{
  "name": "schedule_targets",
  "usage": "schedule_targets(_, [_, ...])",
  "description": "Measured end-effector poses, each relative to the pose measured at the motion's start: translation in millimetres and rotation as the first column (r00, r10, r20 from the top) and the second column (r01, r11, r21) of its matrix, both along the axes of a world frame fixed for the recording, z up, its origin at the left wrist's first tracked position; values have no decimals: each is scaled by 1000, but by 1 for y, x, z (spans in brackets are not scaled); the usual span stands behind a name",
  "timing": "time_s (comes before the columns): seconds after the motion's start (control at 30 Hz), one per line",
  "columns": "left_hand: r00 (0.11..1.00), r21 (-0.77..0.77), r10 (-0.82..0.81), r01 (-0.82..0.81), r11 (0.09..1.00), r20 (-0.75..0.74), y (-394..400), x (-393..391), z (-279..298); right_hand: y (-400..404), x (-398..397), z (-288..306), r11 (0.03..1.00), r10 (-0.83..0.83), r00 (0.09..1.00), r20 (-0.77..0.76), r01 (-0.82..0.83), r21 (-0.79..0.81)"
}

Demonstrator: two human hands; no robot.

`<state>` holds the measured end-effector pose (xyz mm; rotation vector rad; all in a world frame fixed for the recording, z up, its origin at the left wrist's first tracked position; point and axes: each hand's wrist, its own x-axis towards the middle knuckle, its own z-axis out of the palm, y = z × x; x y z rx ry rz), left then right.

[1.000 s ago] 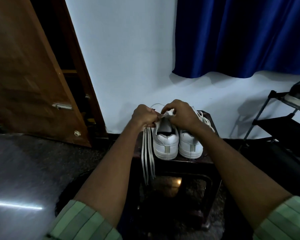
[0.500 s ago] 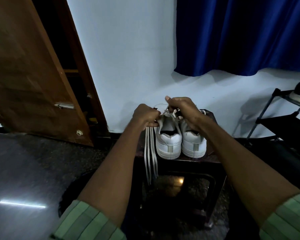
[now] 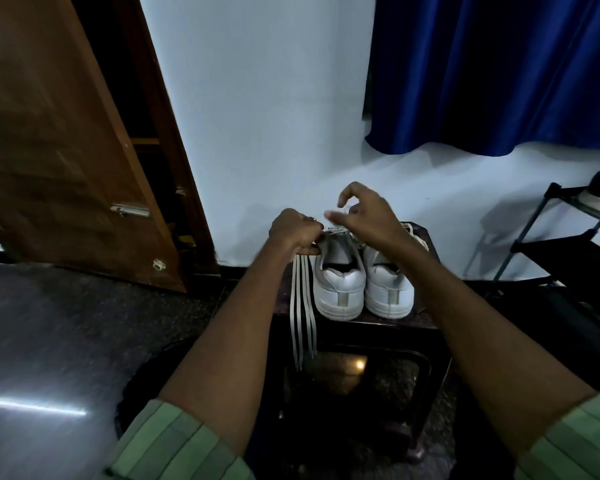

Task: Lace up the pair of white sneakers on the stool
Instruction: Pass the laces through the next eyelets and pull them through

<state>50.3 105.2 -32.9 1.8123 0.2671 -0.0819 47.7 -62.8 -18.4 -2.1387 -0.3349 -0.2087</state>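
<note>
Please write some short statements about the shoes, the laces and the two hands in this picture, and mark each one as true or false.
1. Two white sneakers stand side by side on the dark stool. True.
2. The left hand holds a bunch of laces that hang down past the stool's edge. True.
3. The right hand rests flat on the floor. False: it is raised over the sneakers, fingers curled.
4. The sneakers' toes point toward the camera. False: the heels face the camera.
5. The curtain is red. False: it is blue.

Left hand (image 3: 293,232) fisted, fingers gripping; right hand (image 3: 364,216) raised, fingers loosely curled, blurred.
</note>
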Motion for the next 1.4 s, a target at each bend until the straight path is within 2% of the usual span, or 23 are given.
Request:
schedule_targets(0.1, [1000, 22, 6, -6, 1000, 3, 0, 0, -1, 5, 2, -6, 873, 2, 997, 83, 39, -487])
schedule_targets(0.2, [1000, 11, 10, -10, 1000, -2, 1, 0, -1, 8, 6, -11, 847, -23, 991, 134, 91, -525])
schedule_targets(0.27, [1000, 1, 7, -7, 1000, -1, 2, -1, 0, 6, 8, -10, 964, 35, 993, 116, -3, -266])
schedule_targets(0.3, [1000, -2, 6, -6, 1000, -3, 2, -1, 0, 5, 5, -6, 998, 64, 997, 37, -64, -24])
schedule_targets(0.37, [1000, -2, 3, -3, 1000, -3, 1, 0, 0, 7, -2, 4, 895, 114, 983, -142, -40, 443])
schedule_targets(0.43, [1000, 2, 3, -3, 1000, 1, 1, 0, 1, 6, -4, 9, 846, 65, 976, -209, 57, 530])
schedule_targets(0.47, [1000, -2, 2, -2, 1000, 0, 1, 0, 0, 4, -3, 8, 901, -1, 984, -176, 77, 427])
schedule_targets(0.53, [1000, -8, -3, 3, 1000, -1, 1, 1, -1, 0, -1, 4, 997, -65, 998, -11, 65, 48])
schedule_targets(0.63, [1000, -7, -3, 3, 1000, 5, 1, 3, -3, -1, -2, -4, 902, -25, 993, 117, 73, -426])
schedule_targets(0.7, [1000, 1, 7, -7, 1000, 2, 2, 2, -3, 3, 1, -7, 838, -55, 984, 171, 139, -528])
schedule_targets(0.77, [1000, -6, 0, 0, 1000, 2, 2, 2, -3, 6, 3, -9, 904, -34, 979, 201, 116, -412])
schedule_targets(0.83, [1000, -25, -3, 3, 1000, 2, 2, 1, -2, 8, 2, -4, 999, -27, 995, 94, 24, 36])
schedule_targets(0.9, [1000, -29, -8, 8, 1000, -1, 3, 0, 0, 9, -4, 6, 865, 47, 991, -126, 23, 501])
schedule_targets(0.93, [1000, -27, -12, 12, 1000, 0, 3, 0, 0, 6, -4, 9, 818, 65, 981, -185, 53, 572])
schedule_targets(1.0, [1000, -27, -18, 18, 999, -3, 3, 0, 0, 0, -1, 8, 916, -23, 991, -130, 73, 395])
schedule_targets(1.07, [1000, -24, -18, 18, 1000, -2, 3, 1, -1, -6, 0, 5, 996, -56, 996, 72, 61, -66])
schedule_targets(1.13, [1000, -12, -16, 16, 1000, 4, 3, 2, -2, -4, -2, 0, 903, -18, 991, 135, 74, -422])
schedule_targets(1.23, [1000, 2, -8, 8, 1000, -1, 3, 2, -3, 1, -2, -1, 824, -36, 986, 166, 123, -554])
schedule_targets(1.27, [1000, 7, -11, 11, 1000, -2, 3, 2, -3, 1, -2, -3, 866, 1, 985, 171, 85, -493])
schedule_targets(1.3, [1000, 9, -12, 12, 1000, -3, 3, 0, -2, 3, -1, -4, 948, 27, 990, 139, 18, -316])
schedule_targets(1.33, [1000, 9, -11, 11, 1000, -2, 4, -1, -1, 5, -1, -1, 999, 44, 999, 23, -44, -9])
schedule_targets(1.37, [1000, 7, -14, 14, 1000, -3, 4, -2, 0, 6, -4, 6, 940, 78, 990, -118, -33, 340])
schedule_targets(1.4, [1000, 10, -16, 16, 1000, -4, 4, -2, 0, 4, -6, 13, 792, 150, 956, -253, 37, 609])
